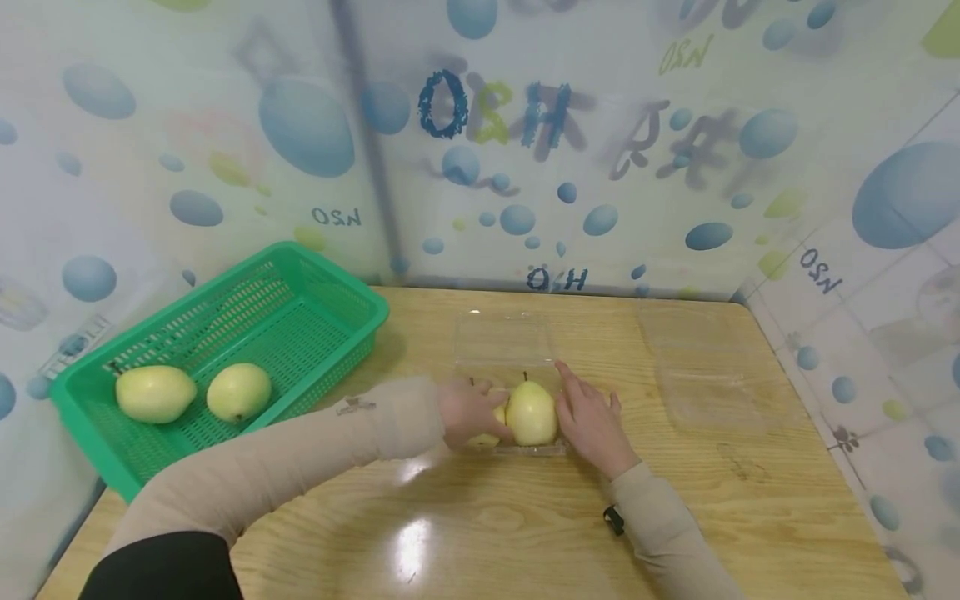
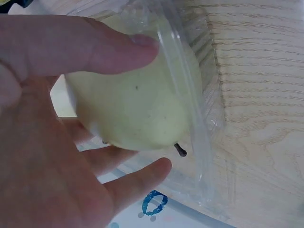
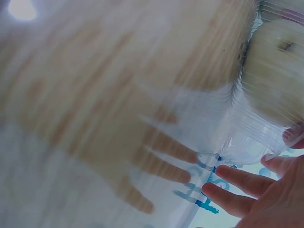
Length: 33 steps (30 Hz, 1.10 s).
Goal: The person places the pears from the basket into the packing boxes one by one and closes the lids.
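Note:
Two yellow-green pears sit side by side in a clear plastic box (image 1: 528, 451) with its lid (image 1: 502, 337) folded back. My left hand (image 1: 467, 412) grips the left pear (image 1: 483, 439); the left wrist view has the thumb across this pear (image 2: 137, 104) and fingers round its far side, beside the clear box wall (image 2: 183, 85). Next to it, the right pear (image 1: 532, 414) stands stem up. At the box's right side rests my right hand (image 1: 596, 427), its fingers extended. In the right wrist view, fingertips of the right hand (image 3: 270, 190) touch the box near a pear (image 3: 275, 71).
A green basket (image 1: 322, 371) at the left holds two more pears, one at its left end (image 1: 156, 394) and one beside it (image 1: 239, 392). Another clear open box (image 1: 701, 375) lies on the wooden table (image 1: 480, 533) at the right. A patterned sheet (image 1: 480, 192) hangs behind.

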Each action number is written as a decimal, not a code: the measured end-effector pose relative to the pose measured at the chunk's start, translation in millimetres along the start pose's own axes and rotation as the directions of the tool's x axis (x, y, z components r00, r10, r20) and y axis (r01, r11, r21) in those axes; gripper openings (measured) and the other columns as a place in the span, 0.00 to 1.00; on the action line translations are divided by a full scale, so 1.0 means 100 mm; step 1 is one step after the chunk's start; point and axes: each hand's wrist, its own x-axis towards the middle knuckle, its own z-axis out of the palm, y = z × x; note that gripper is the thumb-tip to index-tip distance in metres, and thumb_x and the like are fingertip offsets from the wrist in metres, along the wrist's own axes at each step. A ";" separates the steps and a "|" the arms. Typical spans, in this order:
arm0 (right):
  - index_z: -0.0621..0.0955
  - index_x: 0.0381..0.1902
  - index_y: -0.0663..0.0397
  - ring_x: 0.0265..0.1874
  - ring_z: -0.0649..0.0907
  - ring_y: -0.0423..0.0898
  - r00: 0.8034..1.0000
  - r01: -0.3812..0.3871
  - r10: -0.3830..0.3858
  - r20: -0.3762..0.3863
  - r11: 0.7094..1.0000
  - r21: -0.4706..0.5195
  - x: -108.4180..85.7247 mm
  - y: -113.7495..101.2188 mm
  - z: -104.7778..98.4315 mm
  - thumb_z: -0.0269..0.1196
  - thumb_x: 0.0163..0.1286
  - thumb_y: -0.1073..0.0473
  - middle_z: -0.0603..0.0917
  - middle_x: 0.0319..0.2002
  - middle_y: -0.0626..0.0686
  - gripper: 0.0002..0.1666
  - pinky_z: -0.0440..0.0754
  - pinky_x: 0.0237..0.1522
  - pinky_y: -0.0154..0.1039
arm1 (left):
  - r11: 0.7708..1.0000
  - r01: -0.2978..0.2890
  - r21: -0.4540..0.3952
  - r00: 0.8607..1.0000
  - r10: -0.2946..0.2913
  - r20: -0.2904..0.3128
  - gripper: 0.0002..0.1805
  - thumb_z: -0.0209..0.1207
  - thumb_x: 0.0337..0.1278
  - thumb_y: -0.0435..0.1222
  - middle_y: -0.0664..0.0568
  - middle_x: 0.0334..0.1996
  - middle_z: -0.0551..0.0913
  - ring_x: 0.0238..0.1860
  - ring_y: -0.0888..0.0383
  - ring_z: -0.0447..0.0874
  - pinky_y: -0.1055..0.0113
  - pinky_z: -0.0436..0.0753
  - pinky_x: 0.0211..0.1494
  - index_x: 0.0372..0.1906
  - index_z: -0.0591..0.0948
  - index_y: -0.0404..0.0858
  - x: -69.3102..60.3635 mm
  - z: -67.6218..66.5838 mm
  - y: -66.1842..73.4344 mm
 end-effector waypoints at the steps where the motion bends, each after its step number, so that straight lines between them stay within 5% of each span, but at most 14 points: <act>1: 0.61 0.73 0.53 0.60 0.73 0.63 1.000 -0.002 0.002 0.002 1.000 0.000 0.00 0.00 0.00 0.48 0.75 0.56 0.74 0.62 0.64 0.31 0.49 0.60 0.76 | 1.000 -0.006 -0.019 1.000 0.006 -0.005 0.46 0.68 0.47 0.32 0.49 0.73 0.56 0.69 0.46 0.59 0.50 0.73 0.62 0.67 0.65 0.74 0.00 0.00 -0.01; 6: 0.60 0.74 0.53 0.60 0.73 0.64 1.000 -0.005 0.005 0.010 1.000 -0.005 0.00 0.00 0.00 0.47 0.75 0.56 0.73 0.62 0.65 0.31 0.48 0.61 0.76 | 0.993 -0.057 -0.101 0.998 0.053 -0.043 0.46 0.67 0.46 0.27 0.46 0.74 0.55 0.71 0.41 0.55 0.41 0.64 0.66 0.66 0.68 0.70 -0.04 0.02 -0.07; 18: 0.60 0.74 0.53 0.60 0.73 0.64 1.000 -0.004 0.004 0.013 1.000 0.000 0.00 -0.01 -0.01 0.47 0.75 0.56 0.74 0.62 0.65 0.31 0.48 0.61 0.76 | 0.984 -0.103 -0.145 0.990 0.086 -0.115 0.45 0.69 0.44 0.30 0.48 0.73 0.57 0.71 0.42 0.55 0.40 0.63 0.66 0.68 0.68 0.64 -0.11 -0.10 -0.20; 33: 0.60 0.74 0.54 0.59 0.74 0.64 1.000 0.001 -0.001 0.009 1.000 -0.008 0.00 -0.01 -0.01 0.47 0.75 0.56 0.75 0.60 0.66 0.31 0.49 0.60 0.77 | 0.953 -0.084 -0.293 0.981 0.028 -0.191 0.35 0.61 0.58 0.54 0.44 0.71 0.61 0.71 0.43 0.55 0.43 0.59 0.69 0.70 0.68 0.52 -0.17 -0.02 -0.37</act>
